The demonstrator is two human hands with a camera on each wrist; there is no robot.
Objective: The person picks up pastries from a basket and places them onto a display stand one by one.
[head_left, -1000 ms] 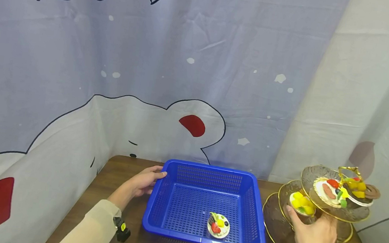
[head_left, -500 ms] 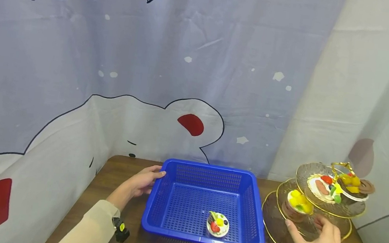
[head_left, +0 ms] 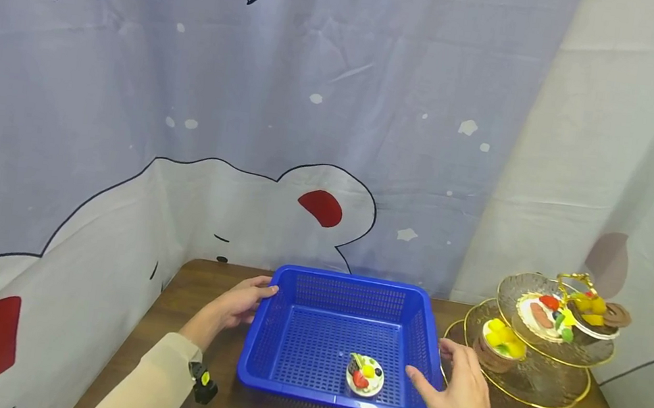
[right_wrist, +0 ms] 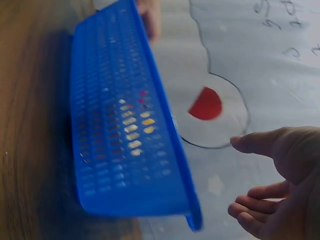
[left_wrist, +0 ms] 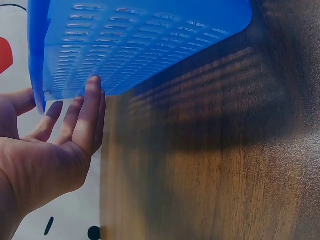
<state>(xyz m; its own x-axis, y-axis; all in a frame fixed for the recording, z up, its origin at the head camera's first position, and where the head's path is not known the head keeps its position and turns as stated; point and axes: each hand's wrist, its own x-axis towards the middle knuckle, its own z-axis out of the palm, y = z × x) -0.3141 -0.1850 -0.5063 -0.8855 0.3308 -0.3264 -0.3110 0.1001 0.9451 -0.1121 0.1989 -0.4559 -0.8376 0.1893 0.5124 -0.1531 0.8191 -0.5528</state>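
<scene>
My left hand [head_left: 237,302] holds the left rim of a blue perforated plastic basket [head_left: 304,392]; in the left wrist view the thumb goes to the rim and the fingers lie against the outer wall. A small fruit-topped cake [head_left: 365,379] sits in the basket, near its front right. My right hand [head_left: 456,397] is by the basket's right side, thumb spread from its fingers and nothing held. In the right wrist view a gap shows between this right hand [right_wrist: 282,175] and the basket. To the right, a mango-topped dessert cup [head_left: 498,354] stands on the middle tier of a gold-rimmed glass stand [head_left: 544,380].
The stand's top tier carries a fruit tart [head_left: 541,315] and a chocolate fruit dessert [head_left: 594,315] beside the gold handle [head_left: 578,279]. A wooden table [head_left: 205,345] lies beneath everything. Printed curtains [head_left: 312,127] close off the back and sides.
My right hand has let go of the mango-topped dessert cup, left it on the middle tier, and moved left to the basket's right side. The left hand keeps its place on the rim.
</scene>
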